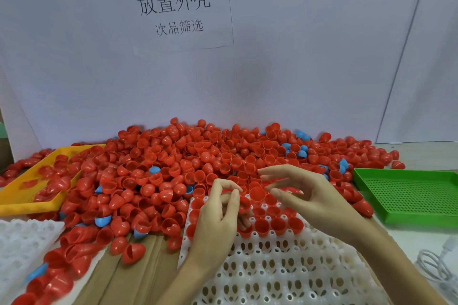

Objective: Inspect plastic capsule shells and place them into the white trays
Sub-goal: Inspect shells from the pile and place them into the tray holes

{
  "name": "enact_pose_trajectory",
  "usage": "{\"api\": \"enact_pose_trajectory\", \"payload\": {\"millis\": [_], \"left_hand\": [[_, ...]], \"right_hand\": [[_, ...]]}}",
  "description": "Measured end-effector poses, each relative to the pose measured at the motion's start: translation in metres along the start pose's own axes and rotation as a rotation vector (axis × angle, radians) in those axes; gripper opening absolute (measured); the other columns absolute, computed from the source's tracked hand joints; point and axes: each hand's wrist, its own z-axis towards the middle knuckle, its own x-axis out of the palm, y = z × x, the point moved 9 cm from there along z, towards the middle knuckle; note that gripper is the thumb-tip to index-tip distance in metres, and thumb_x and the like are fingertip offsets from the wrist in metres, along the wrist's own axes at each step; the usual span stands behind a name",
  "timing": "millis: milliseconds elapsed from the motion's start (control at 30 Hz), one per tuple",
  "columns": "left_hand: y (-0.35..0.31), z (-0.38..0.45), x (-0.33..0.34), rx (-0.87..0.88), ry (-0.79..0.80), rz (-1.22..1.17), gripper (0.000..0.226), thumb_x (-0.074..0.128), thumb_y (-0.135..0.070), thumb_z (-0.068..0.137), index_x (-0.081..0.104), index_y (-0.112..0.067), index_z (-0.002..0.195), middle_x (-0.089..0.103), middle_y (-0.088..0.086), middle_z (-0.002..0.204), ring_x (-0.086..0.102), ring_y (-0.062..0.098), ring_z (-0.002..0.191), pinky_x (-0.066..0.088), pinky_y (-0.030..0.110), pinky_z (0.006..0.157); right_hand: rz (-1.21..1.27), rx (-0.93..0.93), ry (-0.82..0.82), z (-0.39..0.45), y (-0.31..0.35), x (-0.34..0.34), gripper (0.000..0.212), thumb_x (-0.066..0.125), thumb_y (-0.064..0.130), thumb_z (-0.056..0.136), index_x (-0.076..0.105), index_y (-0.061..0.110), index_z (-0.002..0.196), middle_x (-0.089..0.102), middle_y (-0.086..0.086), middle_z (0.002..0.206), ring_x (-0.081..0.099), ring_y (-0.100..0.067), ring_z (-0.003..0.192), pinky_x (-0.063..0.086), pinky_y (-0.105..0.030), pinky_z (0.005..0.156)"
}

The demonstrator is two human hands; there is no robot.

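A big pile of red capsule shells [173, 168], with a few blue shells [154, 170] mixed in, covers the table's far half. The white tray [272, 270] with round pockets lies in front of me, and its far rows hold red shells [278, 225] open side up. My left hand [218, 213] is over the tray's far left corner, fingers curled, pinching a red shell [244, 204] that is mostly hidden. My right hand [307, 195] hovers over the tray's far edge with fingers spread and relaxed, holding nothing.
A yellow perforated tray [14, 202] holding red shells sits at the left. A green perforated tray [409, 198] sits at the right. A second white tray [22, 242] lies at the near left, and brown cardboard [128, 277] beside it. A white cable [436, 265] is at the near right. A white board with a sign stands behind.
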Motion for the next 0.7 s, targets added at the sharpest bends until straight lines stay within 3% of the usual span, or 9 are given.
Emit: {"api": "enact_pose_trajectory", "payload": {"millis": [133,333,433,533,700], "left_hand": [[0.0,0.0,0.005,-0.016,0.056,-0.064,0.021,0.042,-0.023,0.113,0.06,-0.016,0.105,0.074,0.012,0.079,0.071,0.034,0.071,0.061,0.037,0.068],[-0.005,-0.001,0.009,-0.016,0.108,-0.172,0.03,0.052,-0.043,0.107,0.06,-0.015,0.111,0.073,0.012,0.086,0.072,0.032,0.074,0.06,0.034,0.072],[-0.008,-0.002,0.01,0.022,0.11,-0.138,0.022,0.067,-0.033,0.101,0.059,-0.016,0.113,0.073,0.008,0.093,0.073,0.031,0.076,0.061,0.034,0.074],[-0.006,-0.002,0.011,0.019,0.114,-0.117,0.018,0.064,-0.028,0.102,0.06,-0.014,0.113,0.074,0.008,0.09,0.071,0.033,0.073,0.061,0.037,0.07],[0.0,0.0,0.01,-0.02,0.1,-0.07,0.023,0.061,-0.04,0.101,0.07,-0.019,0.108,0.075,0.008,0.087,0.072,0.031,0.075,0.061,0.036,0.07]], "right_hand": [[-0.091,-0.014,0.065,-0.006,-0.003,0.014,0.037,0.074,0.02,0.098,0.071,0.044,0.127,0.07,0.023,0.128,0.067,-0.004,0.12,0.059,-0.027,0.096],[-0.008,0.009,-0.009,-0.009,-0.006,0.011,0.017,0.073,0.025,0.099,0.076,0.03,0.114,0.078,0.008,0.108,0.076,-0.015,0.101,0.062,-0.031,0.088],[0.04,0.031,-0.02,-0.009,-0.007,0.01,0.015,0.069,0.026,0.101,0.075,0.023,0.114,0.079,0.0,0.103,0.077,-0.018,0.094,0.062,-0.033,0.086],[0.085,0.046,-0.001,-0.009,-0.005,0.013,0.015,0.064,0.029,0.104,0.076,0.02,0.109,0.079,-0.003,0.094,0.077,-0.019,0.086,0.062,-0.032,0.078],[0.248,0.104,0.064,-0.012,-0.004,0.016,0.021,0.061,0.034,0.104,0.077,0.022,0.1,0.075,-0.008,0.085,0.072,-0.021,0.077,0.059,-0.03,0.074]]}}
